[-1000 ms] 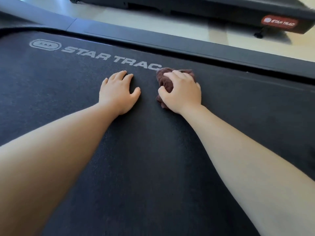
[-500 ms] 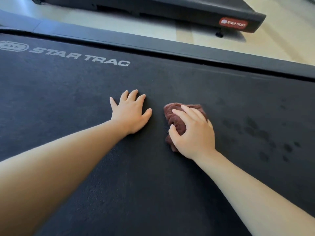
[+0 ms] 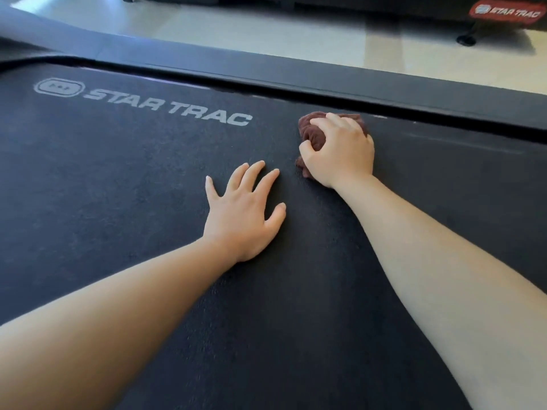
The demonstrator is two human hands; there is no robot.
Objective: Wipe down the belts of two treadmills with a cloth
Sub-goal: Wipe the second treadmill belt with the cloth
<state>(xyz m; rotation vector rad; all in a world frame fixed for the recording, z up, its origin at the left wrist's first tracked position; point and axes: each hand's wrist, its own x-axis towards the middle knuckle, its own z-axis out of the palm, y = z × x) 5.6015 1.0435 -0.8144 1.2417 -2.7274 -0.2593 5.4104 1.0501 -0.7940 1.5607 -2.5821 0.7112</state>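
Right now the head view, the only one, looks down on a dark treadmill belt (image 3: 148,179) that fills most of the frame, its pale lettering (image 3: 165,106) running across the upper left. The right hand (image 3: 340,152) sits right of centre in the upper half, its fingers (image 3: 331,121) curled narrow over a bunched maroon cloth (image 3: 315,134) and pressing it onto the belt just beside the black side rail (image 3: 355,84) that crosses the frame above it. The left hand (image 3: 242,214) lies near the centre, palm down on the belt, fingers spread wide and holding nothing; it looks like a brace for the body's weight. A second treadmill (image 3: 503,11) shows only as a dark edge with a red badge at the upper right, across a strip of pale floor (image 3: 266,34). The cloth looks soft, light and easily crushed, so it likely handles best wadded under the palm as here, with the fingertips hooked over its far edge so it does not roll out. The belt's surface looks matt and finely textured, likely to drag on the fabric rather than let it slide, which calls for firm downward pressure
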